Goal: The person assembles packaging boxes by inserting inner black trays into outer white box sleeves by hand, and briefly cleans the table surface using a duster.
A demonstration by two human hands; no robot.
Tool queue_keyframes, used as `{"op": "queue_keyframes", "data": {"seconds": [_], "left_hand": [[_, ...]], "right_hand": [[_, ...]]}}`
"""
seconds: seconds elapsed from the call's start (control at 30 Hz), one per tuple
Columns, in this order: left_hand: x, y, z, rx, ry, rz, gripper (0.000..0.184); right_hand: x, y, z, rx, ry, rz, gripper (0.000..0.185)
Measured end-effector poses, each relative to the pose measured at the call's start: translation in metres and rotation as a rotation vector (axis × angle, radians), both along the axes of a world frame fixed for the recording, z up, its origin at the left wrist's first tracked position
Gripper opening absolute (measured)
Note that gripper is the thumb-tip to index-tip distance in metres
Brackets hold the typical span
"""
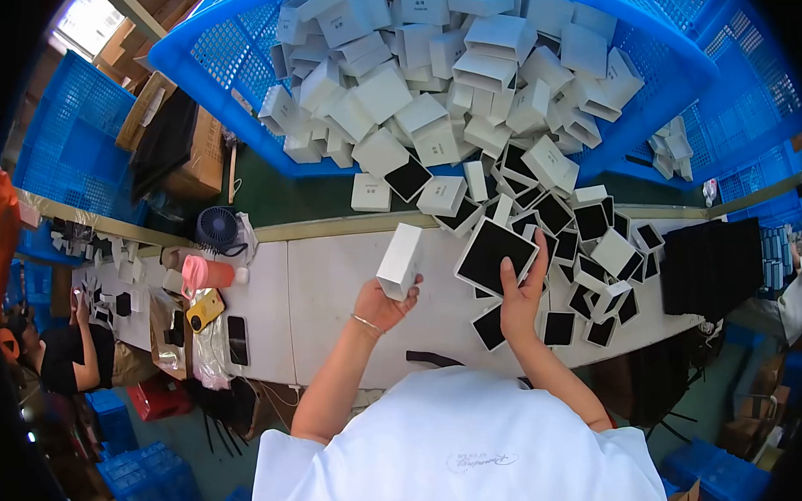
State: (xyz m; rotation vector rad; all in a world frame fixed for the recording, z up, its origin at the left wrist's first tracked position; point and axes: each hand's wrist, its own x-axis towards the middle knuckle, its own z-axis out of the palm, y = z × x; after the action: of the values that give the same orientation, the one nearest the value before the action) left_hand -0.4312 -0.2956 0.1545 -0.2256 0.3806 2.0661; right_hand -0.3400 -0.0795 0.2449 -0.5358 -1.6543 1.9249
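My left hand [388, 305] is closed around a small white cardboard box [403, 255], held upright just above the table; a bangle is on that wrist. On the other side, my right hand [522, 301] grips a white-edged open box part with a black inside [490, 257], its thumb lying over the black face. Beside and behind my right hand is a loose heap of white box parts with black insides [590, 221]. Several white box sleeves [372, 193] lie at the table's back edge.
A tipped blue plastic crate [221, 72] full of white sleeves opens toward the table [328, 274]. At left are a fan [218, 228], pink cup [205, 274], yellow object [205, 310] and phone [238, 340]. Black sheets [712, 267] lie right. Another person [65, 352] sits far left.
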Motion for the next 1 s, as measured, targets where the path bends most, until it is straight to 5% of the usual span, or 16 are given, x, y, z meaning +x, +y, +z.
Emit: {"op": "queue_keyframes", "data": {"seconds": [0.03,0.13,0.23,0.4,0.47,0.5,0.57,0.7,0.77,0.83,0.9,1.0], "left_hand": [[0.01,0.001,-0.006,0.279,-0.046,-0.108,0.041],[0.036,0.009,0.013,0.217,-0.181,-0.246,0.042],[0.048,0.025,0.056,-0.071,-0.26,-0.224,0.041],[0.072,0.036,0.104,-0.101,-0.058,-0.25,0.044],[0.086,0.034,0.1,-0.105,0.45,-0.213,0.054],[0.091,0.033,0.094,-0.103,0.455,-0.228,0.054],[0.098,0.034,0.079,-0.656,0.747,-0.292,0.06],[0.1,0.045,0.064,-0.734,0.856,0.073,0.052],[0.093,0.035,0.064,-1.056,1.261,0.114,0.047],[0.09,0.034,0.075,-0.936,1.154,0.222,0.047],[0.084,0.024,0.089,-0.761,0.811,-0.025,0.046],[0.085,0.029,0.093,-0.58,0.732,0.05,0.041]], "right_hand": [[0.001,-0.003,0.01,0.004,-0.002,0.005,0.063],[0.013,-0.003,0.024,0.324,0.067,0.092,0.065],[0.021,-0.005,0.031,0.082,0.061,0.216,0.063],[0.032,0.001,0.021,-0.368,0.024,0.128,0.057],[0.039,0.008,0.02,-0.533,-0.061,0.059,0.056],[0.043,0.011,0.019,-0.535,-0.052,0.044,0.056],[0.049,0.015,0.018,-0.781,-0.169,-0.024,0.057],[0.062,0.021,-0.001,-0.867,-0.145,-0.021,0.038],[0.065,0.024,-0.002,-0.744,-0.114,-0.077,0.043],[0.063,0.028,0.013,-0.355,-0.056,-0.202,0.047],[0.062,0.028,0.023,-0.331,-0.027,-0.126,0.052],[0.055,0.02,0.016,0.0,0.042,-0.036,0.054]]}}
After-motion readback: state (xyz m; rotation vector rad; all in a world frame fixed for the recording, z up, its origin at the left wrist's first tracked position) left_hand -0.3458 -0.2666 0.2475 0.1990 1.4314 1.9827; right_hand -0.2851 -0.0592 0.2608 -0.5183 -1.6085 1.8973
